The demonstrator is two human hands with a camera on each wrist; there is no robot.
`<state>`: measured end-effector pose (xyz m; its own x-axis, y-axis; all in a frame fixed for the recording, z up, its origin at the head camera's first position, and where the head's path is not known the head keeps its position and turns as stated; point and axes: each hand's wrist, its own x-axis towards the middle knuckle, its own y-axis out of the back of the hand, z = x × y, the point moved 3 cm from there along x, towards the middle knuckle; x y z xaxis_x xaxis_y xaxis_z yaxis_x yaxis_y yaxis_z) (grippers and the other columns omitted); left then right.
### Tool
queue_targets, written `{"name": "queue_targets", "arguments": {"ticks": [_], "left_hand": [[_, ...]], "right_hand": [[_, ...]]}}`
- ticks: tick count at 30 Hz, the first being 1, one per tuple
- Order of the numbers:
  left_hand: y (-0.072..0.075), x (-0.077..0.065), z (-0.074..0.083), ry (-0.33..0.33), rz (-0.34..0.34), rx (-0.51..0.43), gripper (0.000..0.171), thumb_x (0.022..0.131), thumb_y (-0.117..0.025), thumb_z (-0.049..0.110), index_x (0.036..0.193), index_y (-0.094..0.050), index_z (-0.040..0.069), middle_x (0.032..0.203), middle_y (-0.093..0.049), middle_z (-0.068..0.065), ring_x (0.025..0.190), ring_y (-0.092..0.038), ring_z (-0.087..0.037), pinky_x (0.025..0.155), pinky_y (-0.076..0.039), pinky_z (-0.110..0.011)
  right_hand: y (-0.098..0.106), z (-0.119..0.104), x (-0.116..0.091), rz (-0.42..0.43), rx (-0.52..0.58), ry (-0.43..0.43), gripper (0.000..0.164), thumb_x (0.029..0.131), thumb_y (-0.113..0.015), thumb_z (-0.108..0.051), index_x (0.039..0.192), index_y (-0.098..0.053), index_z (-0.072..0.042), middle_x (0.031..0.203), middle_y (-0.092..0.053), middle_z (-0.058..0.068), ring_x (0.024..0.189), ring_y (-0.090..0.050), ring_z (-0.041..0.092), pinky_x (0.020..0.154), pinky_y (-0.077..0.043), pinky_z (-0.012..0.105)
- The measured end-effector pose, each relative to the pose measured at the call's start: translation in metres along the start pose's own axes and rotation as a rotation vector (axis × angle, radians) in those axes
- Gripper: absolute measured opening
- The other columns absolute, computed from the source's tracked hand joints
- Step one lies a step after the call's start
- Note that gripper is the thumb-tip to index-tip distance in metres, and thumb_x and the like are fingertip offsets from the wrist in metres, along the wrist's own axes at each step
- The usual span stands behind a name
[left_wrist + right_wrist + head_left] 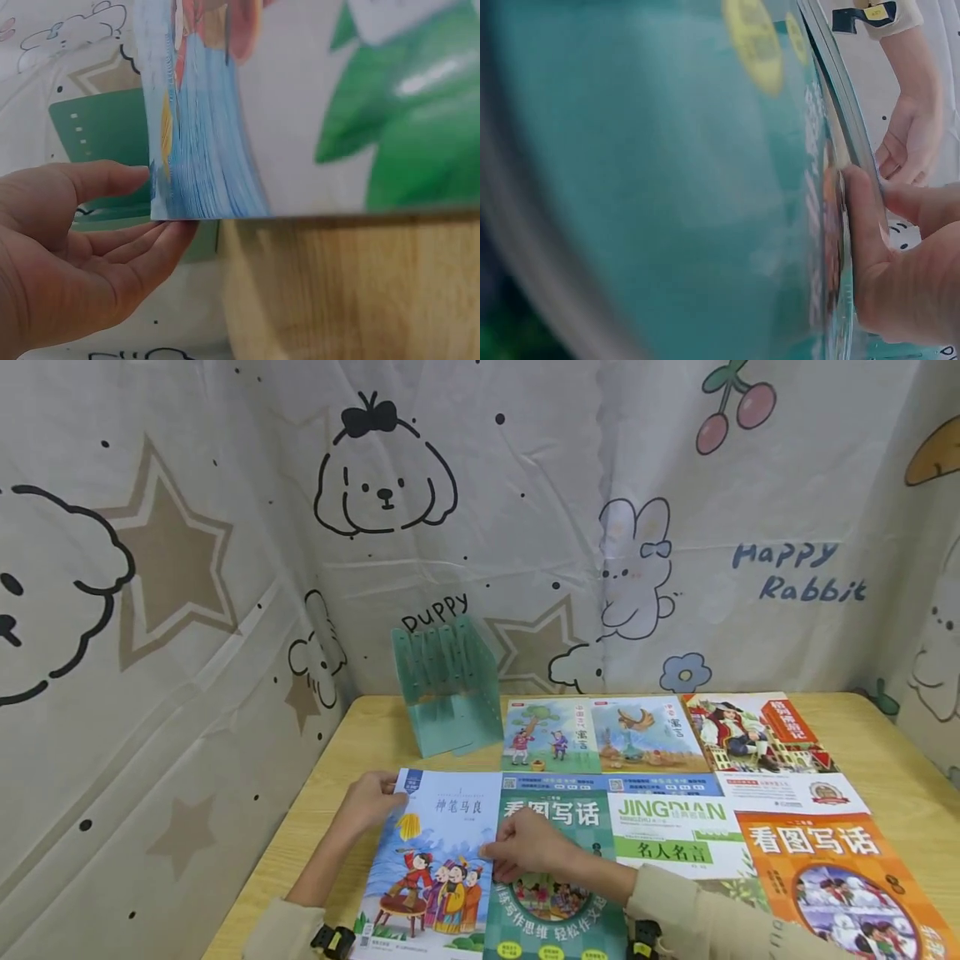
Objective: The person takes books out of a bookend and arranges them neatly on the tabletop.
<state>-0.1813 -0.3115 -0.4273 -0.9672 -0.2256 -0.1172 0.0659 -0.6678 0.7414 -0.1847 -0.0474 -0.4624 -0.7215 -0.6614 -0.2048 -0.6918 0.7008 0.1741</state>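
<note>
While both my forearms reach forward over the wooden table (330, 793), my left hand (369, 802) sits at the far left corner of the blue storybook (438, 868), wrist bent slightly inward. From the left wrist view, my left thumb (97, 180) lies on top of that corner and my other fingers (142, 244) lie nearly straight beneath it, so the corner is pinched between them and lifted a little off the table. My right hand (528, 852) lies palm down, knuckles up, at the book's right edge, where it meets the green workbook (555, 877). Its fingers are curled, with the tips at that edge; the right wrist view shows a fingertip (859, 225) pressed against the page edges, but I cannot tell for sure whether the thumb closes under the cover.

The storybook has a pale blue cover with dark characters on a white band near the top, a yellow brush-like shape below them, and cartoon figures in red, yellow and purple robes. It lies between my two hands, its near edge toward my body, its right edge touching or slightly overlapping the green workbook.

Beyond my left fingers stands a green slotted book rack (448, 685), well apart. Right of my right fingers, more books cover the table, among them an orange workbook (832, 877).
</note>
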Motion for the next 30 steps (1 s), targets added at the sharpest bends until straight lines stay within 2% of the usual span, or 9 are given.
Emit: {"name": "queue_targets", "arguments": {"ticks": [6, 12, 17, 22, 26, 30], "left_hand": [[-0.004, 0.0, -0.012, 0.013, -0.023, 0.028, 0.049, 0.09, -0.068, 0.01, 0.129, -0.055, -0.016, 0.115, -0.065, -0.028, 0.107, -0.062, -0.041, 0.089, -0.053, -0.049], [-0.005, -0.001, -0.018, 0.016, -0.028, 0.023, 0.052, 0.088, -0.069, 0.011, 0.128, -0.053, -0.018, 0.112, -0.067, -0.026, 0.102, -0.065, -0.039, 0.087, -0.054, -0.047], [-0.005, -0.002, -0.024, 0.017, -0.022, 0.043, 0.052, 0.089, -0.069, 0.012, 0.128, -0.054, -0.017, 0.115, -0.065, -0.028, 0.107, -0.062, -0.042, 0.09, -0.053, -0.049], [-0.004, -0.002, -0.026, -0.001, -0.015, 0.055, 0.049, 0.089, -0.068, 0.011, 0.127, -0.056, -0.018, 0.118, -0.063, -0.031, 0.112, -0.06, -0.045, 0.09, -0.052, -0.05], [-0.002, 0.0, -0.028, -0.006, 0.002, 0.072, 0.047, 0.088, -0.068, 0.01, 0.124, -0.057, -0.019, 0.116, -0.064, -0.032, 0.109, -0.061, -0.045, 0.087, -0.054, -0.049], [-0.004, 0.001, -0.032, -0.005, 0.016, 0.103, 0.046, 0.088, -0.068, 0.01, 0.123, -0.058, -0.019, 0.115, -0.065, -0.031, 0.108, -0.062, -0.044, 0.087, -0.054, -0.049]], "right_hand": [[-0.004, -0.002, 0.003, -0.042, -0.163, -0.009, 0.029, 0.09, -0.076, -0.021, 0.067, -0.072, -0.004, 0.06, -0.068, 0.009, 0.053, -0.067, 0.019, 0.053, -0.058, 0.033], [-0.007, -0.003, 0.009, -0.064, -0.209, -0.022, 0.032, 0.088, -0.078, -0.022, 0.063, -0.072, -0.004, 0.056, -0.066, 0.008, 0.046, -0.063, 0.013, 0.048, -0.056, 0.031], [-0.011, -0.003, 0.014, -0.075, -0.243, -0.049, 0.034, 0.089, -0.078, -0.021, 0.06, -0.071, -0.004, 0.053, -0.065, 0.008, 0.043, -0.06, 0.009, 0.048, -0.055, 0.028], [-0.013, -0.005, 0.015, -0.094, -0.182, -0.071, 0.031, 0.095, -0.068, -0.012, 0.066, -0.071, -0.001, 0.06, -0.067, 0.011, 0.049, -0.065, 0.016, 0.05, -0.057, 0.031], [-0.006, -0.01, 0.015, -0.173, -0.101, -0.079, 0.024, 0.098, -0.063, -0.007, 0.078, -0.073, 0.003, 0.069, -0.069, 0.015, 0.057, -0.069, 0.021, 0.056, -0.059, 0.033], [0.007, -0.014, 0.012, -0.238, -0.063, -0.048, 0.02, 0.099, -0.061, -0.008, 0.091, -0.074, 0.005, 0.077, -0.07, 0.016, 0.068, -0.071, 0.025, 0.063, -0.06, 0.036]]}}
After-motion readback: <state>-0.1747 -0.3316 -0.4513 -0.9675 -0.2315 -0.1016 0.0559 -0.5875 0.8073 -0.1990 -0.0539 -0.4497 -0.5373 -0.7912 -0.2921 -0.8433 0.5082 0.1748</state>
